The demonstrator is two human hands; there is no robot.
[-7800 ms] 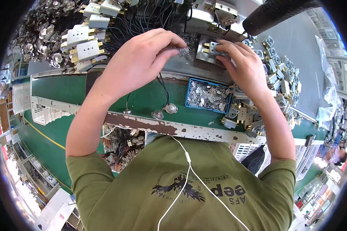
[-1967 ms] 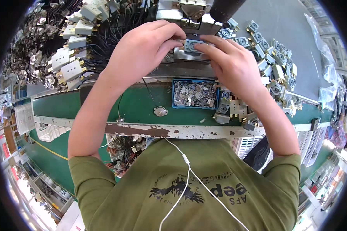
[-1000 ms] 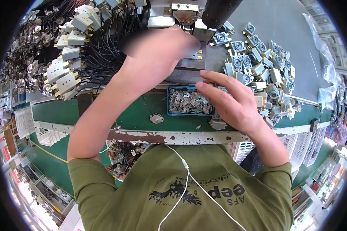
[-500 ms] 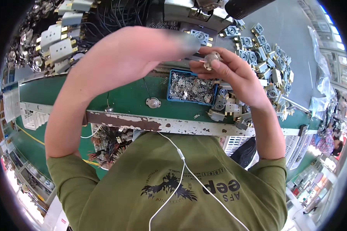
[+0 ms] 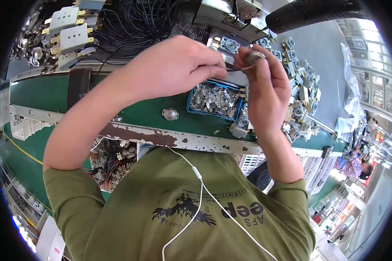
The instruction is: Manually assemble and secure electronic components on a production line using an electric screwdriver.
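Note:
My right hand [image 5: 268, 85] grips a small round silver metal part [image 5: 253, 56] between thumb and fingers. From the left, my left hand [image 5: 189, 65] reaches over the bench with its thumb and fingers pinched together on a thin dark wire [image 5: 234, 70]. The wire's far end meets the round part, though the fingers partly hide the contact. A similar round part with a two-eared flange [image 5: 170, 114] lies on the green bench top. Below my hands stands a blue tray [image 5: 213, 114] full of small metal clips.
White switch-like blocks with brass terminals [image 5: 307, 80] are heaped on the right. More blocks [image 5: 73, 38] and black wires [image 5: 135, 26] lie at the far left. A metal fixture [image 5: 215, 13] and a black tube [image 5: 313, 17] stand at the back. The bench's worn front edge [image 5: 196, 142] runs before me.
My left hand has drawn back slightly and lower, and its pinched wire now shows against the round part. My right hand has turned more upright and moved right, still holding the part.

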